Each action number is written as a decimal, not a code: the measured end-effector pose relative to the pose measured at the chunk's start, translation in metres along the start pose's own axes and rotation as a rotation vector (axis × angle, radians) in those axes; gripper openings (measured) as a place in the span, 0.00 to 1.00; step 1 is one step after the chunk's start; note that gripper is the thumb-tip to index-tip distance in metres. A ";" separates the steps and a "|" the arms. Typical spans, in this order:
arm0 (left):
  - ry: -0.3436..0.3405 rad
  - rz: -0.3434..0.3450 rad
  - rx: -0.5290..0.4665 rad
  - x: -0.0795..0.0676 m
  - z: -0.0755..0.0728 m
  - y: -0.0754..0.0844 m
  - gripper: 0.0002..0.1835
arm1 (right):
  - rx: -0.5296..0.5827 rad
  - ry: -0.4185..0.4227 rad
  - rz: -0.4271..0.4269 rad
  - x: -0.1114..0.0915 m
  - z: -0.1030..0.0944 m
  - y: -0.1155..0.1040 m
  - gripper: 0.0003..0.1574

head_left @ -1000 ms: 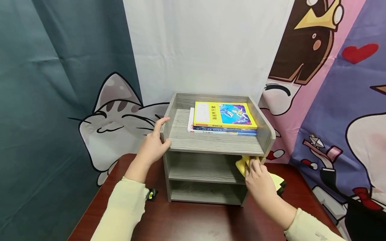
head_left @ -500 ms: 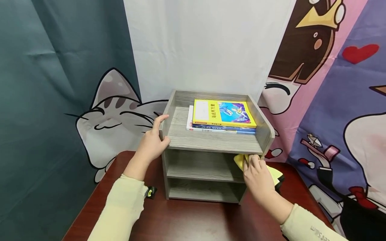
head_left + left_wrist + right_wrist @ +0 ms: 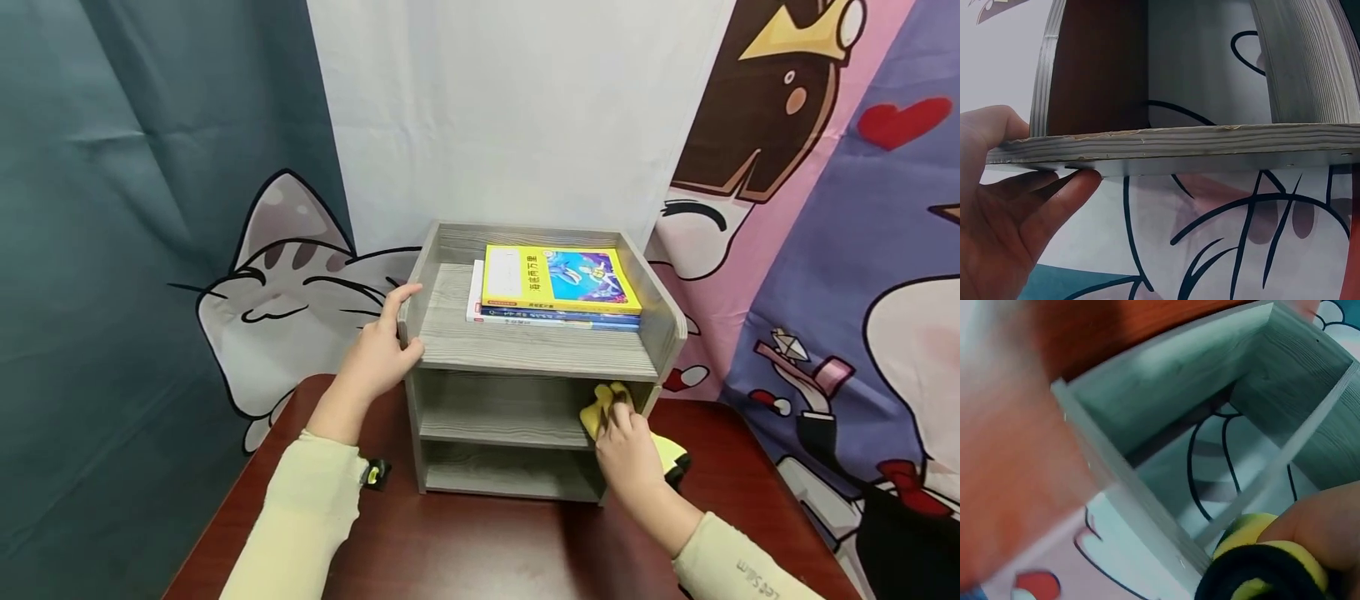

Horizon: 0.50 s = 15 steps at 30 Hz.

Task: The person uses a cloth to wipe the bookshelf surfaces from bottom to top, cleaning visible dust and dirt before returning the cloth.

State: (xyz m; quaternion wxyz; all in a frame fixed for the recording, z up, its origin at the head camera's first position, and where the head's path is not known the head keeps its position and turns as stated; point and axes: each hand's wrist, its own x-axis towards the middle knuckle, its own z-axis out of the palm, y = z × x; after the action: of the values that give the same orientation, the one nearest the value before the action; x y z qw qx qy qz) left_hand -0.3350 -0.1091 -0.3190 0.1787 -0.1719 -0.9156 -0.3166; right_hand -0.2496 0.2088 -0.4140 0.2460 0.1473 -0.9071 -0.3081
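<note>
A grey wood-grain desktop shelf with three levels stands in the head view. My left hand grips its left side panel near the top front, thumb on one face and fingers on the other in the left wrist view, where the panel's edge shows. My right hand pinches a yellow cloth with black parts at the right front of the middle compartment. Part of the cloth trails out beside the wrist. In the right wrist view the folded cloth lies against the shelf's edge, next to the thumb.
Several books, a yellow one uppermost, lie stacked on the top level. The shelf stands on a dark red table. A patterned cloth backdrop hangs close behind. A small black item shows by the left sleeve.
My right hand has moved slightly down and left with the cloth, from the upper right front edge to lower along the middle compartment's right side. My left hand keeps its grip.
</note>
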 end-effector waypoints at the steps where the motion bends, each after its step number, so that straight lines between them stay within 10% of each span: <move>1: -0.006 -0.001 -0.007 0.000 0.001 0.000 0.39 | 0.015 0.002 0.011 -0.001 0.002 -0.002 0.17; 15: 0.023 0.015 -0.023 0.001 0.002 -0.001 0.39 | 0.311 0.105 0.221 0.010 0.013 -0.014 0.07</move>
State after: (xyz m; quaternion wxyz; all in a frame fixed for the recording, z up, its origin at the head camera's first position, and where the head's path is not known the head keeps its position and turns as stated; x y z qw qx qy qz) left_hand -0.3369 -0.1079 -0.3206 0.1898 -0.1770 -0.9084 -0.3278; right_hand -0.2636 0.1996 -0.4283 0.2998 0.0989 -0.9403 -0.1271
